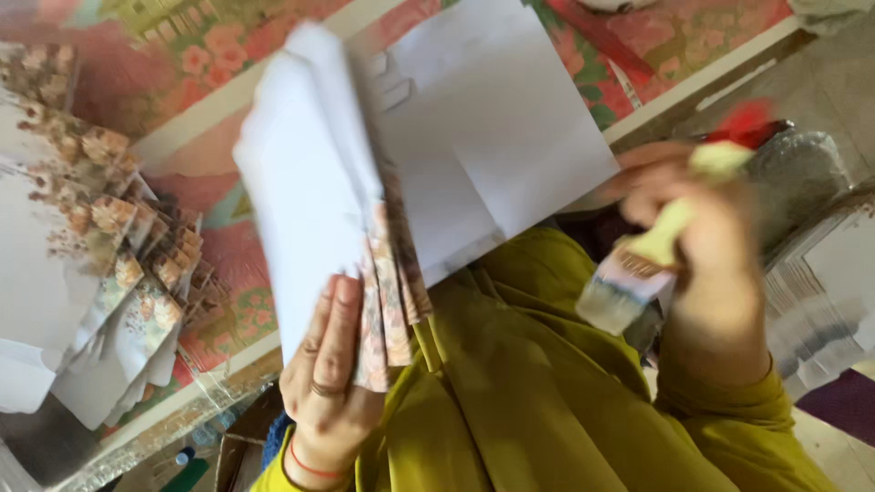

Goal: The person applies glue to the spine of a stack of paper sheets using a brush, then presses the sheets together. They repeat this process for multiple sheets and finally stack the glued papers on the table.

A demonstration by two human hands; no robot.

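Floral table (228, 264); left hand (328, 383) under paper stack (314, 200), right hand (706, 228) gripping brush (638, 273).

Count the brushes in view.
1: a pale-handled brush, blurred, in the right hand above the olive-green lap. Others may be hidden behind the folded papers.

Single head-worn view, steeply downward, close over the lap.

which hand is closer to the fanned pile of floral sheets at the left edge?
Left. The left hand, holding a stack of white sheets, is just right of the fanned pile. The right hand, gripping a brush, is far across on the other side.
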